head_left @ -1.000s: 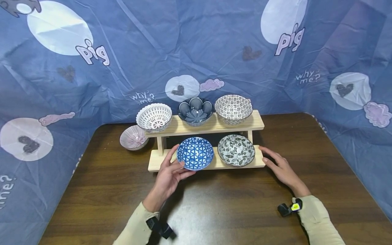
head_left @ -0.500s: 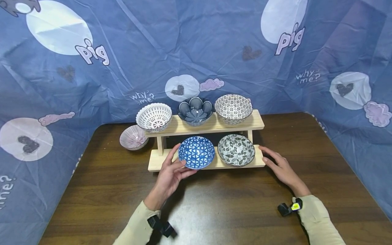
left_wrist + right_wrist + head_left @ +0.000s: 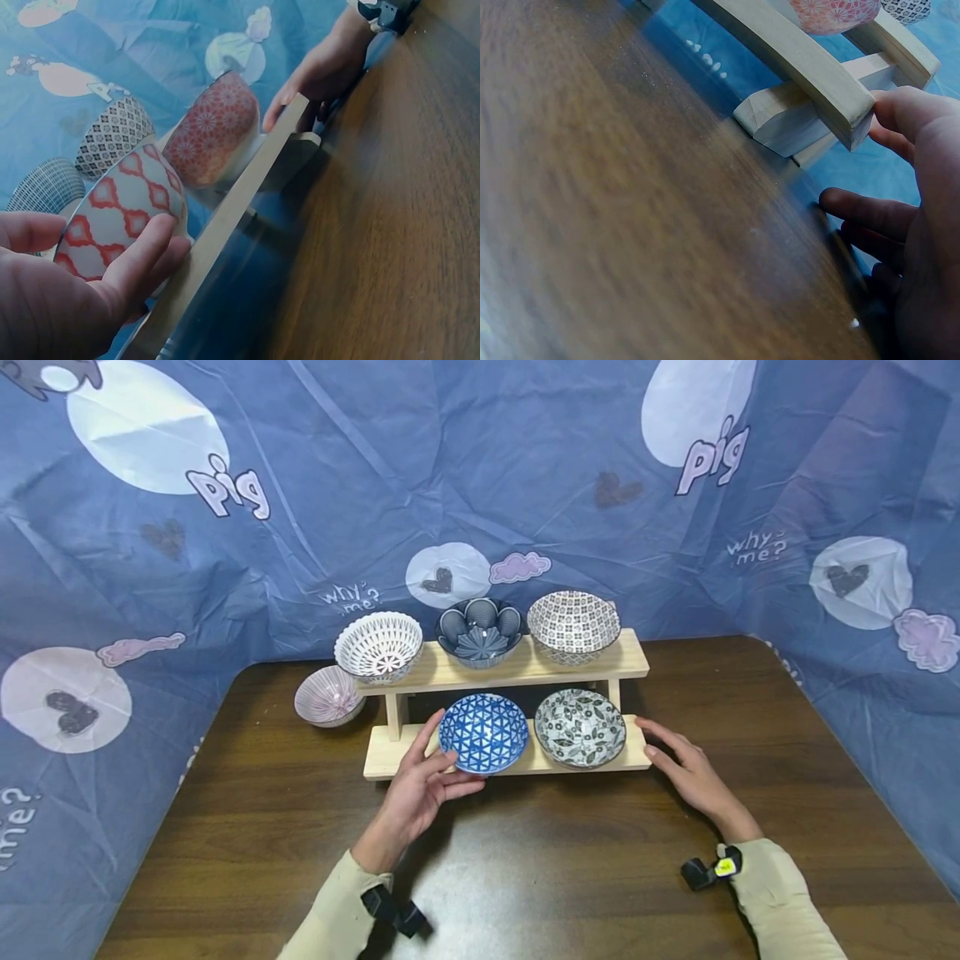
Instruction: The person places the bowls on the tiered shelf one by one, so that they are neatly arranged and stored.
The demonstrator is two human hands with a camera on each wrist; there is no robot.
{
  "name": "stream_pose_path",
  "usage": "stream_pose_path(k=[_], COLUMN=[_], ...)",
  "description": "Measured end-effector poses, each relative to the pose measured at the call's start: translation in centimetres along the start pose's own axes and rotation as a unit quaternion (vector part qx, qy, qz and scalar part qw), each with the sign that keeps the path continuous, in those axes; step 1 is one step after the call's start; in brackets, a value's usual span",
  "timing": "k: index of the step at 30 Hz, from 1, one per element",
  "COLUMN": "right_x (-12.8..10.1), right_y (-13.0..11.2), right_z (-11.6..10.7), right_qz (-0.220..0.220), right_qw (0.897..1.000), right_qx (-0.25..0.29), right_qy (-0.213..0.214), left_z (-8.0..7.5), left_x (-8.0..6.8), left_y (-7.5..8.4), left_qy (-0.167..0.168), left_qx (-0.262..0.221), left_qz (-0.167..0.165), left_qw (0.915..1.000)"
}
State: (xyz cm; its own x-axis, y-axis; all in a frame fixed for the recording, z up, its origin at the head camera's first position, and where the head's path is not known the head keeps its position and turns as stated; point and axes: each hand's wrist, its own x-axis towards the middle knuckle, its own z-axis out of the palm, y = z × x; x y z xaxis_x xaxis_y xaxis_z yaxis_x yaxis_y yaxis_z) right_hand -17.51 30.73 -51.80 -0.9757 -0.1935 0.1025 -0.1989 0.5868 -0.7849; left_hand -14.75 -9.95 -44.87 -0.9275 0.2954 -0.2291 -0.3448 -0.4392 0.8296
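My left hand (image 3: 414, 797) holds a blue-and-white bowl (image 3: 483, 731) by its left side, at the lower board of a two-tier wooden display stand (image 3: 390, 764). In the left wrist view the bowl's outside (image 3: 124, 199) is white with a red pattern, thumb near the rim and fingers along its side. My right hand (image 3: 693, 777) touches the right end of the lower board, its fingers fairly straight. Beside the blue bowl, a grey-green leaf-patterned bowl (image 3: 580, 728) sits on that board; its outside (image 3: 217, 131) looks red in the left wrist view.
On the upper board stand a black-and-white bowl (image 3: 378, 643), a dark blue petal-patterned bowl (image 3: 480, 639) and a white geometric-patterned bowl (image 3: 573, 625). A pink-striped bowl (image 3: 327, 697) rests on the brown table (image 3: 540, 860) left of the stand. A blue printed cloth (image 3: 315, 485) hangs behind.
My left hand and the blue bowl have shifted slightly to the right, closer to the leaf-patterned bowl. My right hand has stayed at the stand's end.
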Motion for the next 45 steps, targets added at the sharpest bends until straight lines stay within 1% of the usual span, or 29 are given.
stream_pose_path(k=[7, 15, 20, 24, 27, 29, 35, 37, 41, 45], right_x=[-0.1, -0.2, -0.1, -0.1, -0.1, -0.1, -0.1, -0.1, -0.1, 0.0], right_y=[-0.2, -0.5, -0.4, -0.2, -0.1, -0.1, 0.0, 0.0, 0.0, -0.1], right_z=[0.0, -0.1, 0.0, 0.1, 0.1, 0.1, -0.1, -0.1, 0.0, 0.0], right_qz=[0.001, 0.004, -0.002, -0.002, -0.001, -0.003, -0.005, -0.005, -0.005, -0.001], right_qw=[1.000, 1.000, 1.000, 1.000, 1.000, 1.000, 1.000, 1.000, 1.000, 1.000], right_qx=[0.000, -0.001, -0.003, -0.006, -0.007, -0.008, -0.009, -0.007, -0.002, -0.003], right_qy=[0.002, -0.002, 0.003, 0.005, 0.003, 0.005, 0.010, 0.008, 0.006, 0.003], left_z=[-0.2, -0.8, -1.5, -2.2, -2.9, -3.6, -6.0, -6.9, -8.4, -9.5], left_x=[-0.3, -1.0, -1.9, -2.9, -3.7, -4.2, -5.8, -6.2, -6.6, -6.7], left_y=[0.2, 0.8, 1.7, 2.6, 3.2, 3.5, 4.4, 4.6, 5.1, 5.6], left_qy=[-0.013, -0.007, 0.009, 0.035, 0.055, 0.063, 0.045, 0.046, 0.067, 0.101], left_qx=[0.025, 0.054, 0.058, 0.065, 0.076, 0.079, 0.073, 0.066, 0.052, 0.040], left_qz=[0.002, 0.028, 0.042, 0.047, 0.058, 0.072, 0.135, 0.150, 0.164, 0.167], left_qw=[0.9996, 0.9981, 0.9974, 0.9962, 0.9939, 0.9923, 0.9871, 0.9854, 0.9827, 0.9800])
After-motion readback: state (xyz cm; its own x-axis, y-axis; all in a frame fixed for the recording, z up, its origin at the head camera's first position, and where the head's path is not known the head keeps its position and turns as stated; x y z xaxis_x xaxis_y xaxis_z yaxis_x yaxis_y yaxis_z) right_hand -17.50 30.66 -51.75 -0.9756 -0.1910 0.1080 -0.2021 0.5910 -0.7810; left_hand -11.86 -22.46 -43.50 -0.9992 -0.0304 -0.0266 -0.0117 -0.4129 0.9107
